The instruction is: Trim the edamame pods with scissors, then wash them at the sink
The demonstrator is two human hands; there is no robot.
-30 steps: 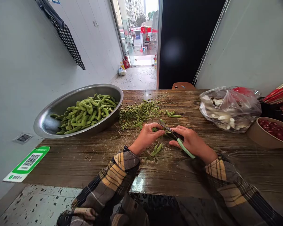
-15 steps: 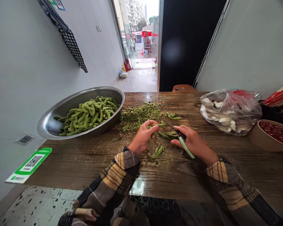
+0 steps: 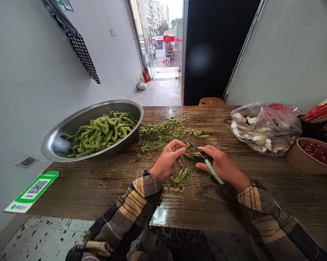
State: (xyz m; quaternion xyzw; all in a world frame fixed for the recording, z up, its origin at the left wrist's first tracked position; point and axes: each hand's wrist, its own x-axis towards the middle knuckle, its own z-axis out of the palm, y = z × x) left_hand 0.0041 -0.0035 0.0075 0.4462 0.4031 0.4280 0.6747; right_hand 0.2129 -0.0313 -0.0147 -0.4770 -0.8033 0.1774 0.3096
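Observation:
My left hand (image 3: pixel 167 159) pinches a green soybean pod (image 3: pixel 183 147) over the wooden table (image 3: pixel 103 181). My right hand (image 3: pixel 220 165) grips green-handled scissors (image 3: pixel 206 161), blades pointing left at the pod's tip. A few loose pods (image 3: pixel 181 175) lie just under my hands. A pile of cut pod ends (image 3: pixel 160 132) sits behind them. To the left a big steel basin (image 3: pixel 68 127) holds many pods (image 3: pixel 103 132).
A plastic bag of mushrooms (image 3: pixel 263 128) lies at the right, with a paper bowl of red bits (image 3: pixel 315 154) beside it. A QR sticker (image 3: pixel 31 190) is on the left wall. A brown chair back (image 3: pixel 210 102) shows beyond the table's far edge.
My left hand lifted a pod from the table up toward the scissor blades, then drew it slightly back. The right hand with the scissors barely shifted.

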